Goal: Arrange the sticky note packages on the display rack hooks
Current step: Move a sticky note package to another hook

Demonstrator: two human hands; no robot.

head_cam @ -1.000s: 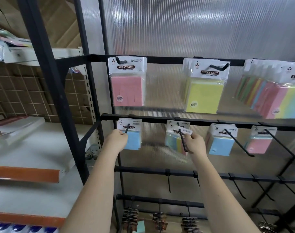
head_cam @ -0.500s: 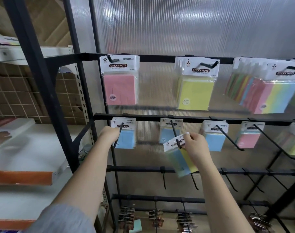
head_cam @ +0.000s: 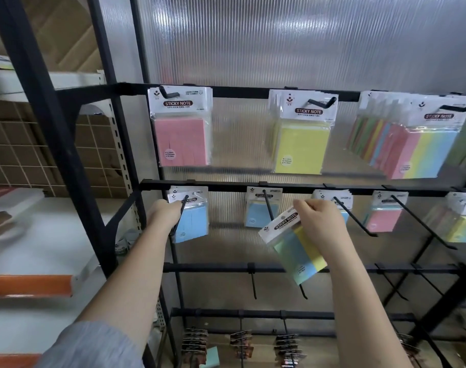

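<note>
Black wire hook (head_cam: 268, 205) juts just up-left of the right hand's grip (head_cam: 315, 221), which pinches the tilted striped package (head_cam: 295, 245) by its header card, long axis slanting down-right, while the left hand (head_cam: 164, 212) grips the far-left hook's blue package (head_cam: 192, 221).

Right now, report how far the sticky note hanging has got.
Done: top rail hooks hold packs, like the pink pack. In hand: right hand pinches a multicolour pack, off any hook; left hand grips the blue pack's hook. Left: bare hooks on the third rail.
</note>
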